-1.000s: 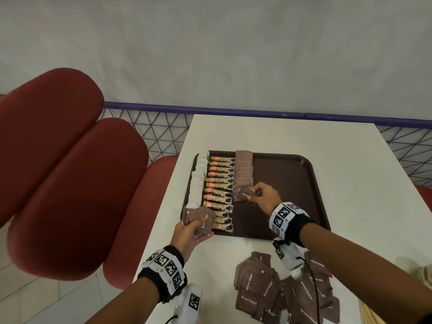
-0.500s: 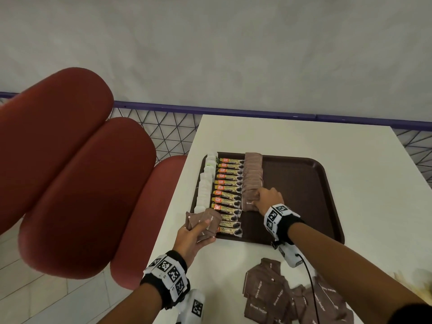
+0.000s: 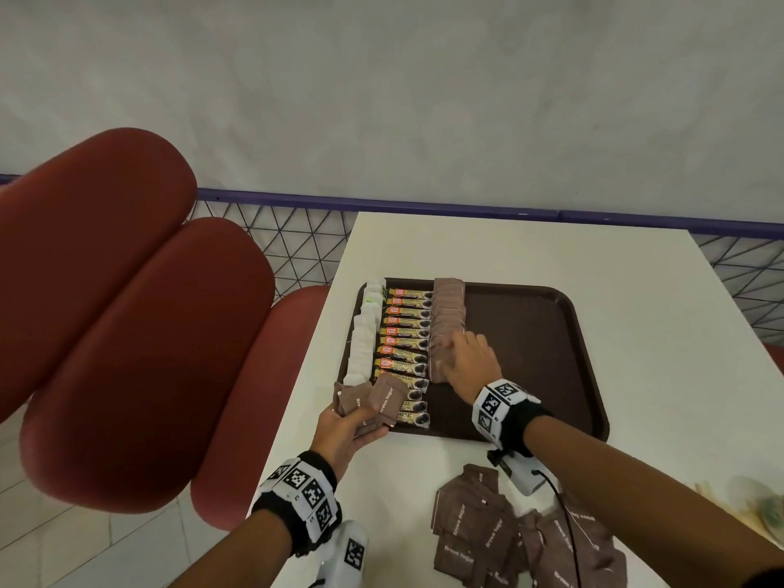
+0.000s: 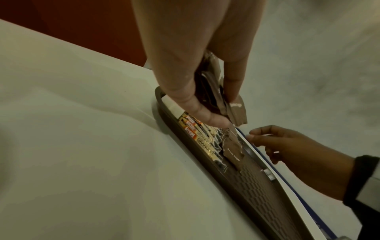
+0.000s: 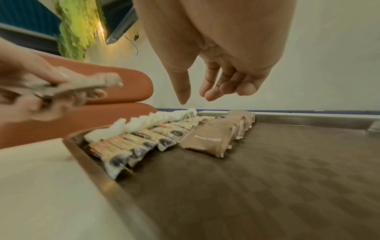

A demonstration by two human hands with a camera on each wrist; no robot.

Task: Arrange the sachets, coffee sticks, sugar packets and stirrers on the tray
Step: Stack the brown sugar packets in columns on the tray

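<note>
Risk at nine o'clock: our left hand [image 3: 345,426] grips loose sugar packets [image 3: 369,403]; right hand [image 3: 471,360] fingers released; one brush could scatter the row [image 3: 447,320].

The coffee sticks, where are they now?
In the head view, the coffee sticks lie in a row on the tray's left part, between the white sachets and the brown sugar packets.

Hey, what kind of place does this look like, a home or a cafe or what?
Most likely a cafe or canteen seating area. A brown serving tray sits on a plain white table beside red padded bench seating, and the tray holds rows of single-serve coffee sticks and brown sugar packets.
</note>
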